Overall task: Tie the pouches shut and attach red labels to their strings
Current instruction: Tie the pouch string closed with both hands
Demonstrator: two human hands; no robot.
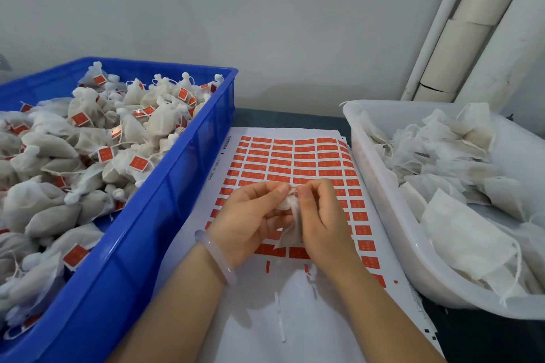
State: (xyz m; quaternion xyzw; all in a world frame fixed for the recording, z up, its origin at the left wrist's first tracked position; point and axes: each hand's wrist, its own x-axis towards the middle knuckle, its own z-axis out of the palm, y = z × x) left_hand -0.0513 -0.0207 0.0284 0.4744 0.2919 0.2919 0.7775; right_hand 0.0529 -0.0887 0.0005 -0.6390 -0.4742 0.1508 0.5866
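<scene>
I am watching the fingers (278,190) of both hands pinching together at the gathered neck of one small white pouch (292,234). The left hand (250,215) is curling round the puckered top from its side. The right hand (323,215) is nipping the same spot with thumb and forefinger, so neither hand is open. The body of the pouch is hanging down between the palms, above the paper below. I cannot make out the string itself among the fingertips.

I am judging this to be the tying step: the neck is being drawn shut, and no red tag is showing on this pouch yet. The next move is calling for a firm pull on the string, then one hand freeing itself to peel a label.

Directly under the fingers, the sheet of red labels (295,156) is lying flat on the bench (280,116), its rows nearest me partly stripped. Out to the left of the fingers, a blue crate (188,177) is holding the finished pouches (132,132), tied and tagged. Out to the right, a white tub (380,194) is holding the flat untied pouches (460,215). A pale bracelet (215,253) is sitting on the left wrist.
</scene>
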